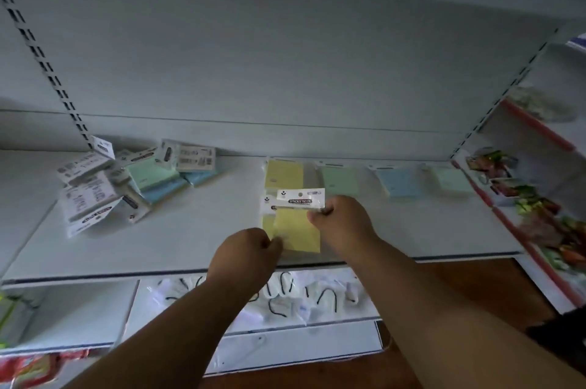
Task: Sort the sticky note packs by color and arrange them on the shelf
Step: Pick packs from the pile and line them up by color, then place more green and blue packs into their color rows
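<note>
White metal shelf (196,249) fills most of the view, with a plain back panel and slotted uprights at either side. Below its front edge sits a lower shelf holding clear bags with black cords (285,296); to the right, a neighbouring unit carries blurred red and green packaged goods (539,223). On the left of the shelf lies a loose heap of unsorted sticky note packs (126,185), green and blue ones among white header cards, some face down. Along the back, well apart from the heap, sorted packs lie in a row: a yellow pack (283,174), a green pack (339,181), a blue pack (400,182) and a pale green pack (452,181). In front of the yellow one, both hands hold up another yellow sticky note pack (298,231), partly hiding a second yellow pack beneath it. The right hand (344,219) pinches the white header card at its top; the left hand (245,250), fingers curled, pinches the lower left corner.
</note>
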Action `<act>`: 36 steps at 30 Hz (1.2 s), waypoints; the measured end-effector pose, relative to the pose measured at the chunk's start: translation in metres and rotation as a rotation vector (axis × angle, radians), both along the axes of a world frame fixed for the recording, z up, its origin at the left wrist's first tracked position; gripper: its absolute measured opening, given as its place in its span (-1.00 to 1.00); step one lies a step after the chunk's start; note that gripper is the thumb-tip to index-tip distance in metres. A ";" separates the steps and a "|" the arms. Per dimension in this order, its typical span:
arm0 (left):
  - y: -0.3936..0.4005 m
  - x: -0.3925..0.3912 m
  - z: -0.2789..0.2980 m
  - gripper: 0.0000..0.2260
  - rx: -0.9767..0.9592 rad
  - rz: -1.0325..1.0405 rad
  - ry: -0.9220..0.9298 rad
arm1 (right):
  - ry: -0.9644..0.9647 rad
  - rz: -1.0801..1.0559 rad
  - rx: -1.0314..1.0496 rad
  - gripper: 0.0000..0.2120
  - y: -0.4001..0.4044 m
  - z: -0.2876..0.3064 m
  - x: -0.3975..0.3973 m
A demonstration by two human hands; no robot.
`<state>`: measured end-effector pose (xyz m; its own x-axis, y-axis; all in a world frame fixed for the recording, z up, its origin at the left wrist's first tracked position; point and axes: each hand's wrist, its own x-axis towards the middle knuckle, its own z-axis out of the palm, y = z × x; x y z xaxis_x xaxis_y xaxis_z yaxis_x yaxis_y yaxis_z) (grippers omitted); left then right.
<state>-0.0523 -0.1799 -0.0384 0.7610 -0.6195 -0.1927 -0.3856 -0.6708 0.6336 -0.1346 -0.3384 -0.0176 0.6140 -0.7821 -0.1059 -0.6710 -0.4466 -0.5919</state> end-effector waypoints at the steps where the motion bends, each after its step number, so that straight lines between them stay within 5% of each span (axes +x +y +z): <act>1: -0.004 -0.002 0.001 -0.62 0.034 0.028 -0.049 | 0.014 0.033 -0.025 -0.66 -0.004 -0.002 0.004; 5: -0.004 -0.003 -0.002 -0.65 0.186 0.115 -0.201 | 0.060 0.122 -0.068 -0.83 -0.005 -0.013 0.017; 8: 0.003 -0.005 -0.002 -0.62 0.251 0.092 -0.263 | 0.053 0.096 -0.174 -0.75 0.003 -0.019 0.014; 16: 0.057 0.027 0.006 -0.65 0.107 0.241 -0.220 | -0.073 0.349 -0.174 -0.78 0.077 -0.011 0.060; 21: 0.129 0.101 0.007 -0.83 0.043 0.337 -0.368 | -0.088 0.449 -0.010 -0.80 0.143 -0.005 0.137; 29: 0.203 0.180 -0.019 -0.45 0.147 0.105 -0.349 | -0.150 0.145 0.486 -0.63 0.224 -0.029 0.224; 33: 0.208 0.196 -0.024 -0.48 0.055 0.083 -0.364 | -0.181 0.105 0.433 -0.94 0.229 -0.032 0.243; 36: 0.207 0.206 -0.026 -0.49 0.027 0.099 -0.375 | -0.159 0.090 0.404 -0.88 0.224 -0.024 0.248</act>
